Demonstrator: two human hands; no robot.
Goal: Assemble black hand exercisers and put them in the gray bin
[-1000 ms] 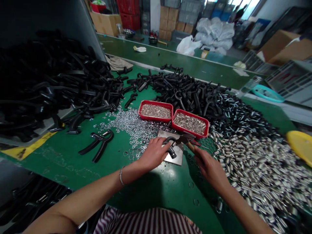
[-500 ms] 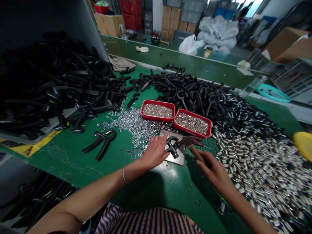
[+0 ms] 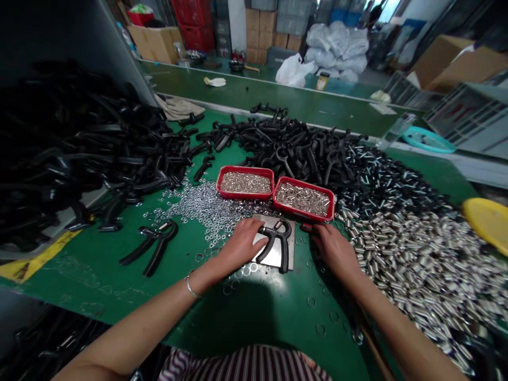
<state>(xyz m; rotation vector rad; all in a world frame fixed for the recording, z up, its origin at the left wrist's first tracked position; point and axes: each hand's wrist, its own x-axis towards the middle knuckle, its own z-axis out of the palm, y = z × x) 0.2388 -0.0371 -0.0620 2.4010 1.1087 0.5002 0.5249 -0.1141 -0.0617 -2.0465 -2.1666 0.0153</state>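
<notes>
My left hand [image 3: 243,242] is closed at the left edge of a black hand grip strengthener [image 3: 283,246], its thumb and fingers at the top of one handle. The strengthener lies on a small metal plate [image 3: 273,259], its two handles pointing towards me. Right of the plate, my right hand [image 3: 335,248] is low over the table with fingers curled down. By its fingertips is a small dark red piece [image 3: 306,227], whose kind I cannot make out. A wooden handle [image 3: 371,338] shows beside my right forearm. Another hand grip strengthener [image 3: 153,243] lies to the left.
Two red trays [image 3: 246,182] of small metal parts stand beyond the plate. Loose nuts [image 3: 202,203] lie left, silvery cylinders [image 3: 420,264] right. Black handles [image 3: 289,143] are heaped behind and at the far left. A yellow dish [image 3: 486,219] sits at the right edge.
The hammer has left the plate area, and my right hand has moved up beside the plate. The strengthener has turned, its handles now towards me. The view has shifted slightly.
</notes>
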